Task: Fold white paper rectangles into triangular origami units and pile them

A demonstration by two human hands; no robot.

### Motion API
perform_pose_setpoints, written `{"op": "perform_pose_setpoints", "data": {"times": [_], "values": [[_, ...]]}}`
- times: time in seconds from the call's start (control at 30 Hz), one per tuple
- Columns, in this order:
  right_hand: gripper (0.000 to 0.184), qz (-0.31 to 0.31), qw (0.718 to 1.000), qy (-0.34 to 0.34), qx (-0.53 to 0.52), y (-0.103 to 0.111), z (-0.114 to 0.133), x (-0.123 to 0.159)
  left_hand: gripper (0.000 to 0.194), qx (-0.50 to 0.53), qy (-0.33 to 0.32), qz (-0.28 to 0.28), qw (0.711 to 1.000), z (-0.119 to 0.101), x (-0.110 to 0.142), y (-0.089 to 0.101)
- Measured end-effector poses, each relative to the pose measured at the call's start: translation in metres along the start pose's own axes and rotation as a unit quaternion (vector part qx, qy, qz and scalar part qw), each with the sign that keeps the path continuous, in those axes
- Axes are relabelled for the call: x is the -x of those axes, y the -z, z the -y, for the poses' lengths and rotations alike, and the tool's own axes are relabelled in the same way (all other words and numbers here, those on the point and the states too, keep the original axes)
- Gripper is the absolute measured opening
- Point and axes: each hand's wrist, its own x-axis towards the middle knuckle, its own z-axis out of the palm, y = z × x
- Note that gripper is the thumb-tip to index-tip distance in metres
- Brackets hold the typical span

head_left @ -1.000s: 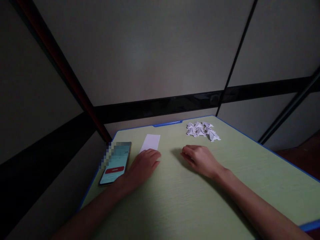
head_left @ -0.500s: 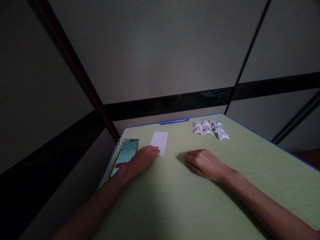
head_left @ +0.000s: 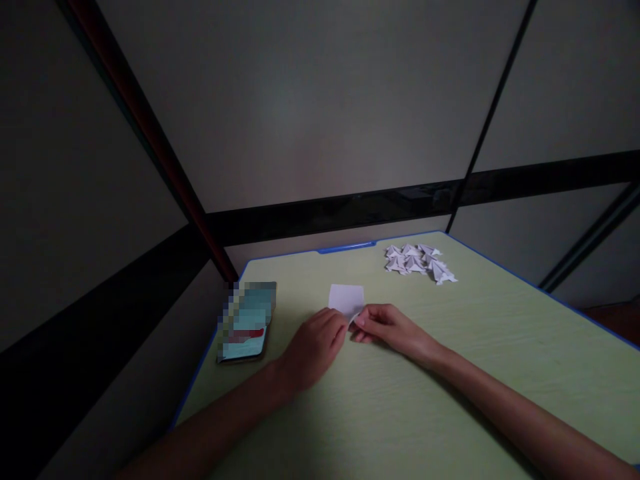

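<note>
A small white sheet of paper (head_left: 346,298) is between my hands near the middle of the table. My left hand (head_left: 317,343) is closed on its near left part, with the fingertips mostly hidden behind the hand. At the near right corner my right hand (head_left: 387,328) pinches the paper between thumb and fingers. The near edge curls up between the two hands. Several folded white paper figures (head_left: 415,260) lie grouped on the table beyond my right hand.
A phone (head_left: 250,327), partly pixelated, lies at the table's left side. The pale green table (head_left: 400,413) has a blue rim and a blue strip (head_left: 347,247) at its far edge. Behind it stands a grey panelled wall (head_left: 320,120) with a black band.
The paper has moved right and nearer to me, along with my left hand. My right hand has moved left and now grips the paper's corner, which bends upward.
</note>
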Motion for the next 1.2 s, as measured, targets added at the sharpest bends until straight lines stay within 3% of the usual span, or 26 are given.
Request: {"op": "perform_pose_setpoints", "data": {"times": [0.1, 0.3, 0.5, 0.73, 0.87, 1.07, 1.2], "values": [[0.033, 0.036, 0.995, 0.029, -0.085, -0.001, 0.000, 0.001, 0.008, 0.112, -0.018, -0.015, 0.993, -0.014, 0.002, -0.004], [0.030, 0.136, 0.979, 0.077, -0.130, -0.002, 0.003, 0.009, 0.014, 0.246, 0.038, -0.015, 0.968, -0.023, 0.002, -0.004], [0.021, 0.155, 0.974, 0.104, -0.126, -0.006, 0.007, 0.014, 0.020, 0.321, 0.072, 0.000, 0.944, -0.020, 0.001, 0.000], [0.021, 0.148, 0.976, 0.125, -0.102, -0.006, 0.008, 0.016, 0.029, 0.467, 0.100, 0.020, 0.878, -0.016, 0.001, 0.001], [0.019, 0.144, 0.978, 0.123, -0.092, -0.006, 0.010, 0.018, 0.027, 0.497, 0.094, 0.022, 0.862, -0.015, 0.001, 0.001], [0.018, 0.159, 0.978, 0.104, -0.088, -0.005, 0.014, 0.020, 0.017, 0.466, 0.084, 0.030, 0.880, -0.016, 0.001, 0.001], [0.024, 0.119, 0.986, 0.096, -0.064, -0.006, 0.013, 0.016, 0.010, 0.330, 0.052, -0.014, 0.942, -0.017, 0.000, 0.003]]}}
